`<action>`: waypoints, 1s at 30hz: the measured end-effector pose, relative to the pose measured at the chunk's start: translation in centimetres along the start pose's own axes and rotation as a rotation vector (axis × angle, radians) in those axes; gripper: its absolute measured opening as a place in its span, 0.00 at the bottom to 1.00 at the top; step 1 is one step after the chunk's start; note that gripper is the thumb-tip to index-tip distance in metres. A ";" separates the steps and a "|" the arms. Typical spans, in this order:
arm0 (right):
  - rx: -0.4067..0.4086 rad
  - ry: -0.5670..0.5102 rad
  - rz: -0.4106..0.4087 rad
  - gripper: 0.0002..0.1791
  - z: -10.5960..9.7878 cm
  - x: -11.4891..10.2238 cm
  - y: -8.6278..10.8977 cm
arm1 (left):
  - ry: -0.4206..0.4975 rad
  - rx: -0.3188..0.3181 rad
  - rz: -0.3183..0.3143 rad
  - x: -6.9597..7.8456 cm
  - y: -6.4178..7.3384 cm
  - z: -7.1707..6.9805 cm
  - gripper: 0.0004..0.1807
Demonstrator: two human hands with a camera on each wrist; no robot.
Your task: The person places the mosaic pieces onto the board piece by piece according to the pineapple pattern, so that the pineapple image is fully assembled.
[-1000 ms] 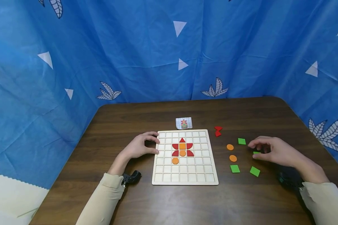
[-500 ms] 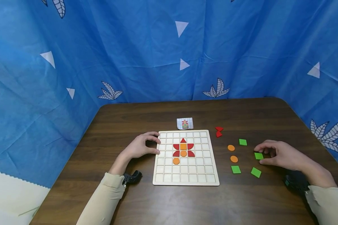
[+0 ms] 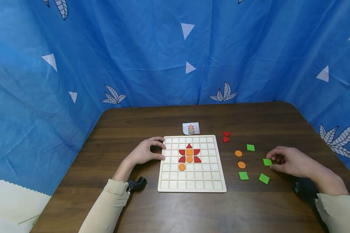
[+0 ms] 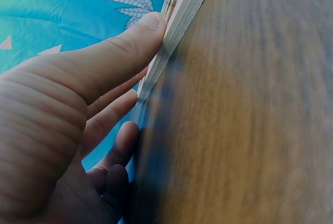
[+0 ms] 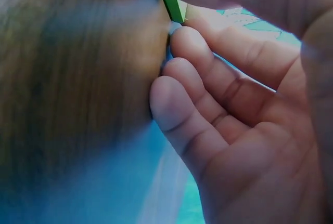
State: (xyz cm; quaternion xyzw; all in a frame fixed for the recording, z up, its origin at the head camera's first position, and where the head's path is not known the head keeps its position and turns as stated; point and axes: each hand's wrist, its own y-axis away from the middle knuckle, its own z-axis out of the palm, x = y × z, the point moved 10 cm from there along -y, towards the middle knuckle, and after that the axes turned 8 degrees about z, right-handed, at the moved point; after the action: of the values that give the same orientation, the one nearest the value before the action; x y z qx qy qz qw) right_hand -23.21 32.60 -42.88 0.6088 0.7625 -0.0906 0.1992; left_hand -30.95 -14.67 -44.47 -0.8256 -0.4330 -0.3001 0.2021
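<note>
My right hand pinches a green square tile at the table's right side. The right wrist view shows that green tile between thumb and index finger, the other fingers curled beside the tabletop. On the left, my left hand touches the edge of a pale gridded board with relaxed fingers. Its thumb lies against the board's side. Red petal pieces, a red triangle, an orange square and two orange discs lie on the board.
A small printed pattern card lies behind the board. Right of it are two red pieces, two orange discs and several green squares. A blue curtain hangs behind the brown table.
My right hand has shifted a little right and nearer to me, onto the green square tile, which has slid slightly nearer. The left hand stays at the board's edge.
</note>
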 end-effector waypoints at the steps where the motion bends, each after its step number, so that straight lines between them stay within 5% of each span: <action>1: 0.001 0.003 0.004 0.15 0.0 0.0 0.0 | -0.002 0.000 0.001 0.0 0.0 0.0 0.18; 17: 0.001 -0.042 0.040 0.14 0.0 -0.6 -0.8 | -0.001 0.000 -0.003 -0.1 0.0 0.2 0.17; 30: 0.067 -0.154 0.011 0.15 -1.3 -4.9 -2.4 | -0.005 0.003 -0.011 -0.1 0.0 0.0 0.18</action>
State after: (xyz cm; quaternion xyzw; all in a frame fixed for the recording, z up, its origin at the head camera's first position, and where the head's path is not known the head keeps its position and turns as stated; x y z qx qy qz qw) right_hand -24.93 28.15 -39.95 0.6104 0.7382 -0.1618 0.2371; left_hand -31.02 -14.71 -44.57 -0.8234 -0.4387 -0.2986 0.2009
